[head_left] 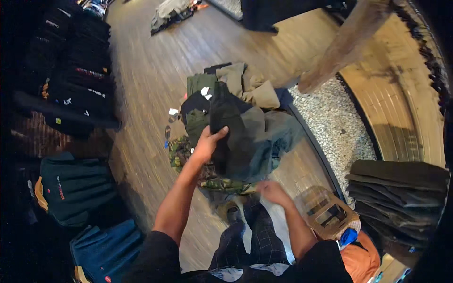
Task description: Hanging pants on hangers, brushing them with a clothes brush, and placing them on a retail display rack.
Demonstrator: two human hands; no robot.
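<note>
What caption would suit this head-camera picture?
Left hand lifts a dark garment from a clothes pile on wooden floor.

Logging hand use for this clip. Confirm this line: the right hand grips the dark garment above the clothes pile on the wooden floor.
Wrong hand. The head view shows the left hand gripping the dark garment above the clothes pile on the wooden floor; the right hand is lower, blurred.

The left hand (207, 141) is gripping the edge of a dark garment (225, 123), holding it up over a heap of clothes (245, 118) that is lying on the wooden floor (146, 85), while the right hand (272, 191), blurred, is hovering lower, near the heap's camouflage-patterned piece (222, 184). A stack of folded dark trousers (401, 181) is sitting at the right, a woven basket (328, 212) is standing just beside it, and dark shirts (75, 85) are lying in rows at the left.
</note>
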